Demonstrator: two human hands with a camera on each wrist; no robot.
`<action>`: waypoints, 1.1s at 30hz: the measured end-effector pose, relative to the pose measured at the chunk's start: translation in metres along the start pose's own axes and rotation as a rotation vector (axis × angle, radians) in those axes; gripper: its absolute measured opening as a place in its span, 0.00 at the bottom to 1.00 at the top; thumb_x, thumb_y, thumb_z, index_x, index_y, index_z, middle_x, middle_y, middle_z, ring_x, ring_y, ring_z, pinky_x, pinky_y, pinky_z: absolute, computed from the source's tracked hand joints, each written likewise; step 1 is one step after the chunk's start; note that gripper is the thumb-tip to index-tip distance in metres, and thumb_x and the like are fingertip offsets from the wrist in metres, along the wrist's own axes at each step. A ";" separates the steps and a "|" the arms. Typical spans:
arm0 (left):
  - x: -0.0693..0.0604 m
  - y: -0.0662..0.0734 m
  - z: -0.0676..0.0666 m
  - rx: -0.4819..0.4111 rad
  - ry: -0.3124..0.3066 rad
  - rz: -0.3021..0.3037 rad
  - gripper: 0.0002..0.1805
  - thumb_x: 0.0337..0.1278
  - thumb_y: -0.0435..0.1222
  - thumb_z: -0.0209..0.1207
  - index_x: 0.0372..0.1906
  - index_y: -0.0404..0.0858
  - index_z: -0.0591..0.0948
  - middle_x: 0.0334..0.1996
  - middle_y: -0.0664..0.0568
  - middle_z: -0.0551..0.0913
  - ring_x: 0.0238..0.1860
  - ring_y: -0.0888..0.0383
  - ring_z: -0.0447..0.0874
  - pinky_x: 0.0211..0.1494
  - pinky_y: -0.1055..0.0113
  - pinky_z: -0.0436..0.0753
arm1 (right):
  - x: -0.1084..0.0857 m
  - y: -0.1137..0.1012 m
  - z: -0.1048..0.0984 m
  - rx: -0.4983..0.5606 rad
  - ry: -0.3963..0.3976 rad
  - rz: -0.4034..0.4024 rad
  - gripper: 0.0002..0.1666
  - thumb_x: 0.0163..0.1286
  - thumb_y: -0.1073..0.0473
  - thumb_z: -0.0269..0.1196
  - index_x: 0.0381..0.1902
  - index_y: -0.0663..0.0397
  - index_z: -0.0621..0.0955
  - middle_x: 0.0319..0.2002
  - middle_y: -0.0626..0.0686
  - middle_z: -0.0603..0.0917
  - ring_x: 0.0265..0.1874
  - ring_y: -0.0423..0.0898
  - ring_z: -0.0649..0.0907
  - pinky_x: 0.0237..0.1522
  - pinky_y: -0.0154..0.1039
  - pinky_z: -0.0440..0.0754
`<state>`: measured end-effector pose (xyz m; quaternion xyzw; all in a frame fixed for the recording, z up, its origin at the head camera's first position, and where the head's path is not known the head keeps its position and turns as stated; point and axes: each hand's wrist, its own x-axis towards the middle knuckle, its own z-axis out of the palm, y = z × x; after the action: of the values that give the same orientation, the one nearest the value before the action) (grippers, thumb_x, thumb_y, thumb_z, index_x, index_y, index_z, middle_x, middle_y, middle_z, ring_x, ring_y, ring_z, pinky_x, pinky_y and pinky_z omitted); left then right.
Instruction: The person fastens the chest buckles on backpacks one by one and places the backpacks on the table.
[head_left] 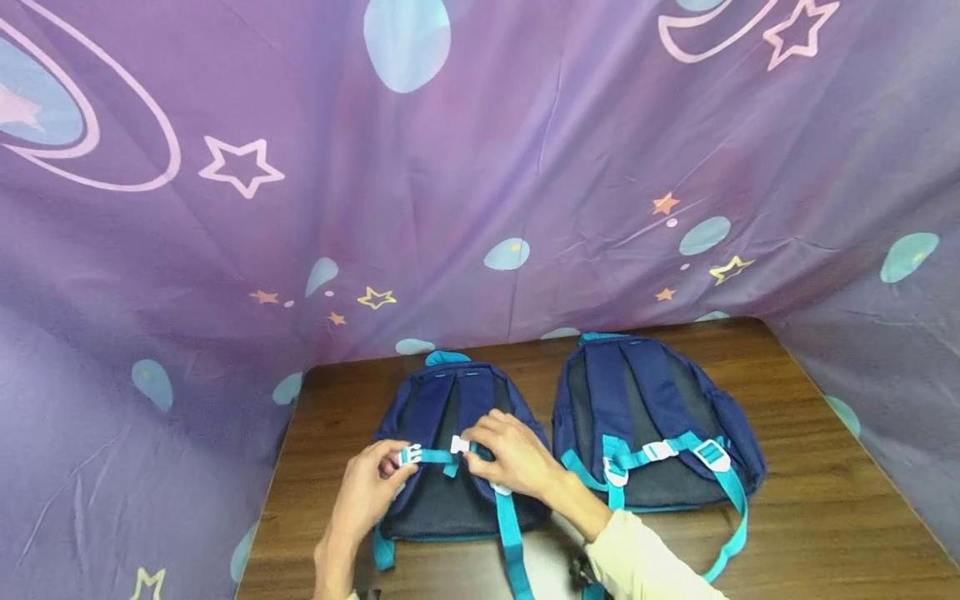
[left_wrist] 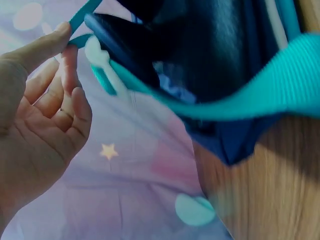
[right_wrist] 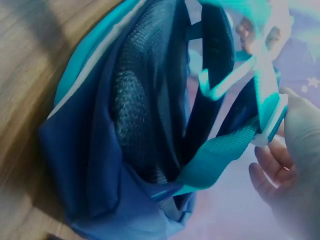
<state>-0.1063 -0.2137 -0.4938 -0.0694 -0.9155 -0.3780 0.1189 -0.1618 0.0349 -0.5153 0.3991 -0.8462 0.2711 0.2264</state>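
A navy backpack (head_left: 442,508) with teal straps lies back-panel up on the table, between my two hands. My left hand (head_left: 366,492) pinches a white pronged buckle half (head_left: 410,455) on a teal chest strap (head_left: 437,456). With thumb and fingers, my right hand (head_left: 517,454) pinches the other white buckle half (head_left: 460,445). The two halves are apart, a short gap between them. In the left wrist view, thumb and forefinger close on a teal strap (left_wrist: 82,15). The right wrist view shows a white strap adjuster (right_wrist: 272,120) beside the right hand; that fingertip grip is partly hidden.
To the right lies a second navy backpack (head_left: 660,487), its chest strap joined at a white buckle (head_left: 660,451). Loose teal straps (head_left: 512,542) hang towards the near side of the wooden table (head_left: 825,517). A purple patterned cloth (head_left: 450,208) surrounds the table's back and sides.
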 end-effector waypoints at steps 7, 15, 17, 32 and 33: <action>0.008 0.012 0.013 0.035 -0.052 0.028 0.15 0.46 0.33 0.74 0.43 0.38 0.87 0.27 0.58 0.80 0.29 0.65 0.76 0.33 0.72 0.75 | 0.005 -0.002 -0.002 -0.037 -0.077 -0.034 0.12 0.64 0.51 0.66 0.44 0.45 0.87 0.37 0.41 0.86 0.37 0.39 0.77 0.41 0.36 0.76; 0.012 0.014 0.017 0.082 -0.136 0.029 0.15 0.48 0.35 0.74 0.44 0.41 0.87 0.27 0.63 0.78 0.29 0.64 0.75 0.31 0.74 0.72 | 0.005 -0.004 0.000 -0.063 -0.122 -0.018 0.13 0.64 0.49 0.66 0.45 0.43 0.87 0.38 0.40 0.85 0.38 0.39 0.78 0.40 0.36 0.76; 0.012 0.015 0.017 0.081 -0.151 0.021 0.15 0.48 0.35 0.73 0.44 0.42 0.87 0.27 0.63 0.78 0.29 0.64 0.75 0.31 0.74 0.71 | 0.004 -0.005 0.000 -0.059 -0.138 -0.016 0.13 0.65 0.49 0.65 0.46 0.43 0.87 0.38 0.40 0.85 0.38 0.39 0.78 0.41 0.36 0.76; 0.011 0.013 0.018 0.074 -0.146 0.053 0.14 0.45 0.34 0.74 0.41 0.45 0.88 0.26 0.67 0.78 0.28 0.70 0.75 0.31 0.75 0.73 | 0.002 -0.003 0.000 -0.040 -0.151 -0.023 0.13 0.65 0.50 0.65 0.46 0.44 0.88 0.38 0.41 0.85 0.39 0.39 0.78 0.44 0.37 0.77; 0.011 0.012 0.019 0.070 -0.146 0.061 0.14 0.45 0.34 0.75 0.41 0.45 0.88 0.26 0.66 0.78 0.28 0.70 0.75 0.31 0.75 0.73 | 0.001 -0.002 0.000 -0.032 -0.152 -0.027 0.13 0.65 0.51 0.65 0.46 0.44 0.88 0.38 0.41 0.85 0.39 0.39 0.78 0.45 0.37 0.78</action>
<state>-0.1178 -0.1912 -0.4955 -0.1207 -0.9318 -0.3360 0.0657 -0.1610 0.0331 -0.5137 0.4262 -0.8597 0.2233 0.1714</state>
